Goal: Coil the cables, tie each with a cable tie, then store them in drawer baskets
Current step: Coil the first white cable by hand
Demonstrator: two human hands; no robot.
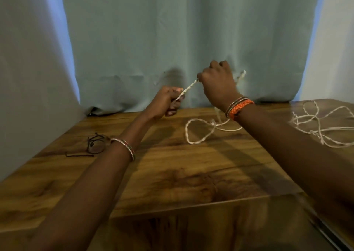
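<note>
A white twisted cable [197, 131] lies in a loose loop on the wooden table [172, 174] and rises to my hands. My left hand [164, 102] and my right hand [218, 84] are raised above the table's far side, both closed on it. A short taut stretch of this cable runs between them, and its free end sticks out past my right hand. A second white cable [321, 124] lies tangled at the table's right edge. A thin black cable [93, 145] lies coiled at the left, beside my left forearm.
A pale blue-green curtain [172, 39] hangs behind the table's far edge, with white walls on both sides. The table's near edge runs across the lower part of the view. No drawer baskets or cable ties are in view.
</note>
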